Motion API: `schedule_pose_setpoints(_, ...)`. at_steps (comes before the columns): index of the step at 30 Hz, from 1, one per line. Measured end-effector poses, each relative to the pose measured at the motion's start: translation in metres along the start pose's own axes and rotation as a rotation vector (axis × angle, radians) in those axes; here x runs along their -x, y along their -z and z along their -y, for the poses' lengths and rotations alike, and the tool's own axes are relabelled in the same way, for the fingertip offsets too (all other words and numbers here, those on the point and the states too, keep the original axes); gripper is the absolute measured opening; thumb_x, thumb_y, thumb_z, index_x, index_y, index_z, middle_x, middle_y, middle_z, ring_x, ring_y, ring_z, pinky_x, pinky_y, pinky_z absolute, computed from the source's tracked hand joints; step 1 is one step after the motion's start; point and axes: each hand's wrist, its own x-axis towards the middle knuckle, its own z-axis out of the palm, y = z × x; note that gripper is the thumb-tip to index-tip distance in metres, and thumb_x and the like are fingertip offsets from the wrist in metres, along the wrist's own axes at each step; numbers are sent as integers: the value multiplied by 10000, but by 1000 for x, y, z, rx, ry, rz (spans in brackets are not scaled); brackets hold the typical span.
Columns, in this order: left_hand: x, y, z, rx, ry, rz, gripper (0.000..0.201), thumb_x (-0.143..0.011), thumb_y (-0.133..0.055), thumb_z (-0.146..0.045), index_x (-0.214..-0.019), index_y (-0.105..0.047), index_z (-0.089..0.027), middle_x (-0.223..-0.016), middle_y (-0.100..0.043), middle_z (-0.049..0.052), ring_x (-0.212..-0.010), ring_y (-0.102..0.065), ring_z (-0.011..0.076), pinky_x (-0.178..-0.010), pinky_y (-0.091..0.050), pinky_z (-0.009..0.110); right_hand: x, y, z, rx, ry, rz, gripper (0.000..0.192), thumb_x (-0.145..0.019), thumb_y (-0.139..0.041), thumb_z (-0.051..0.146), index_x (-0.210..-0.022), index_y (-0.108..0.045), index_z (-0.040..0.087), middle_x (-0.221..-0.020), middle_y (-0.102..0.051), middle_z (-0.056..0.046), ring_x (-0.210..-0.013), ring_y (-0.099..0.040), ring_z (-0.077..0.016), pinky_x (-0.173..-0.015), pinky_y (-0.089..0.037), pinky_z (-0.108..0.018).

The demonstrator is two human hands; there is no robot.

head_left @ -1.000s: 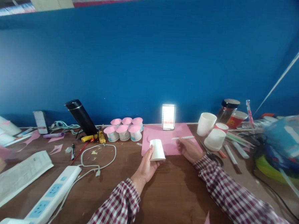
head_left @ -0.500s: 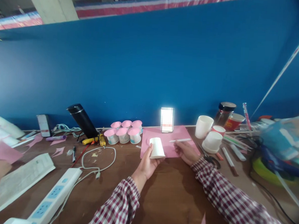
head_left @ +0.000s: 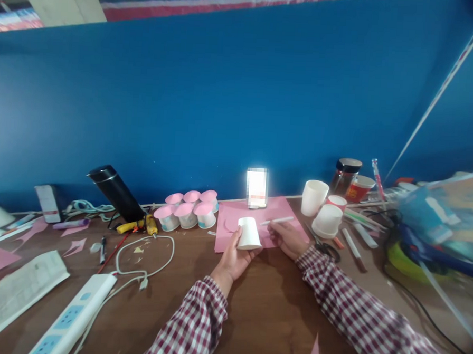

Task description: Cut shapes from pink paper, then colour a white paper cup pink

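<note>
My left hand (head_left: 232, 257) is wrapped round a white paper cup (head_left: 248, 233), turned with its wider end down. Pinched in my right hand (head_left: 287, 239) is a slim white pen (head_left: 278, 220), its far end pointing left toward the cup. Both hands are over the near part of a pink sheet of paper (head_left: 278, 206) lying on the table. Behind the cup, at the sheet's far edge, stands a bright, pixelated phone-like screen (head_left: 256, 187). Left of the sheet sit several small cups with pink tops (head_left: 186, 210).
White cups (head_left: 314, 198), a dark-lidded jar (head_left: 345, 176) and scissors (head_left: 328, 250) lie to the right. A power strip (head_left: 72, 316), a looped white cable (head_left: 173, 253) and a black flask (head_left: 117, 192) occupy the left. A blue partition (head_left: 224, 102) rises behind the brown table.
The camera view has turned slightly right, so the surroundings sit further left. The cup is a little more upright in my left hand; my right hand keeps the pen. At far left, another person's hand has mostly left view.
</note>
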Motion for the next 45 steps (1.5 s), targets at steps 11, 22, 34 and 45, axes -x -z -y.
schedule_pose_setpoints(11,-3,1,3,1,1,4,379,-798,-597,-367,-1111,-543,-159,-831,-641,40,-745,-617,163,-727,-539,362,1,-1,1,15,-3,2,232,-622,-787,320,-683,-642,150,-624,-592,16,-537,-488,-62,-476,-394,-174)
schedule_pose_setpoints(22,-2,-1,3,-14,18,8,398,-795,-603,-359,-1126,-534,-148,-812,-634,41,-718,-608,163,-693,-538,345,2,-3,2,19,-10,6,250,-615,-793,341,-656,-640,148,-612,-591,21,-539,-479,-53,-482,-381,-173)
schedule_pose_setpoints(34,-3,0,2,-2,25,-3,350,-799,-598,-361,-1074,-566,-145,-824,-635,51,-726,-600,159,-726,-532,349,2,-2,1,12,-22,-6,241,-614,-796,328,-679,-647,150,-643,-598,17,-551,-484,-54,-494,-392,-167)
schedule_pose_setpoints(45,-4,0,2,4,26,7,335,-802,-593,-363,-1037,-584,-125,-802,-632,51,-720,-599,157,-715,-535,347,2,-2,1,28,-16,-5,254,-616,-789,344,-675,-634,152,-631,-585,22,-536,-472,-57,-471,-368,-178)
